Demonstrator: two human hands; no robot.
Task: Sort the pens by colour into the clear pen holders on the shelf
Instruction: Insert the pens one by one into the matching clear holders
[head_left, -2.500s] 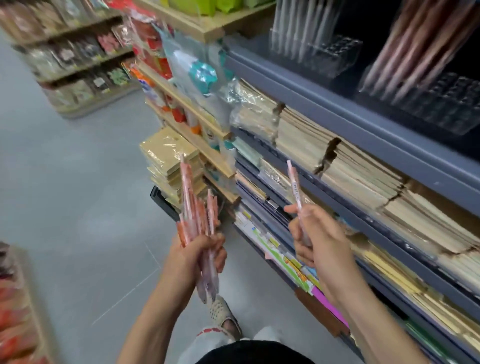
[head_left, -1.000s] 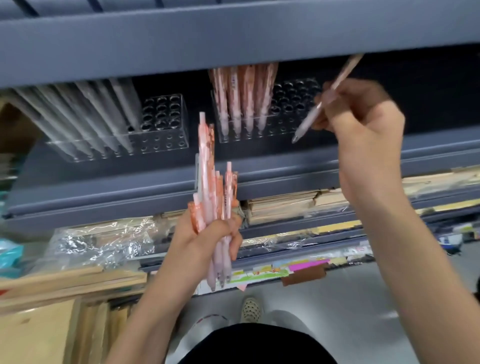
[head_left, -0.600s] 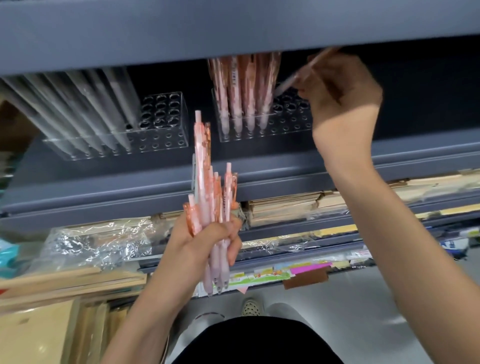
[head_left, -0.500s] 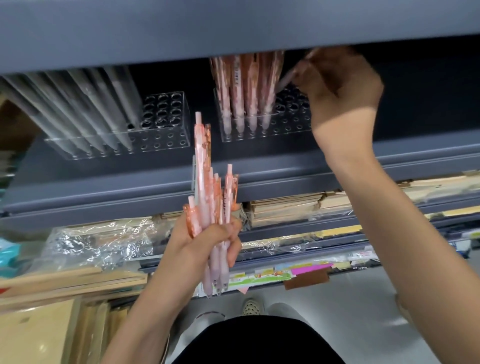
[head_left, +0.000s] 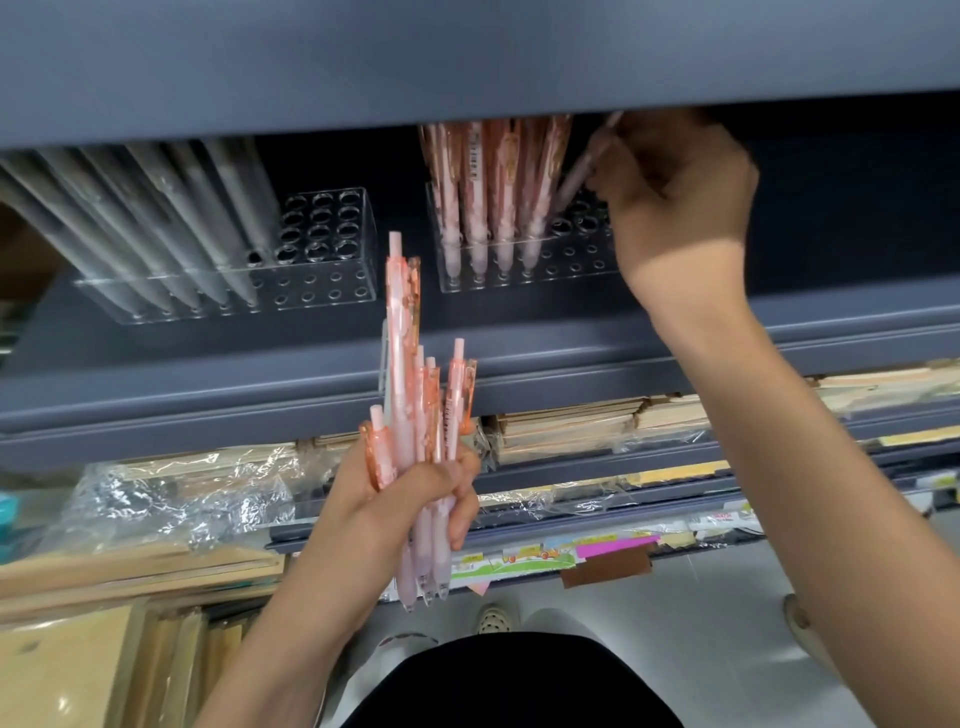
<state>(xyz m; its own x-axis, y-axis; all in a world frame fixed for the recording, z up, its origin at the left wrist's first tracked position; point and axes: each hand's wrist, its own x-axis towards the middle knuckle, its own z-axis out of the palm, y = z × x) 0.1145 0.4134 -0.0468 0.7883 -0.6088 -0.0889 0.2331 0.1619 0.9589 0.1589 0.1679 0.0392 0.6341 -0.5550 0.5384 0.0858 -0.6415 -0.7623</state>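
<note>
I read this as a stationery shop. Just left of where the right hand (head_left: 675, 208) pinches a single pen (head_left: 576, 176), identical pink pens (head_left: 493, 182) stand in a clear pen holder (head_left: 519, 270) on a grey-blue metal shelf (head_left: 571, 358). A second holder (head_left: 322, 244) of grey pens (head_left: 171, 223) sits farther left. Behind the left hand (head_left: 410, 499) gripping a bundle of pens (head_left: 402, 364) I see film-wrapped stacks of notebooks (head_left: 561, 428). Below that grip, coloured label strips (head_left: 613, 545) line a shelf edge above a pale floor (head_left: 701, 623).

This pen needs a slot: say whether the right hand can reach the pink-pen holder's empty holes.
Probably yes: the right hand, pinching a pen, hovers at the holder; holes beside its standing pens look unblocked.
</note>
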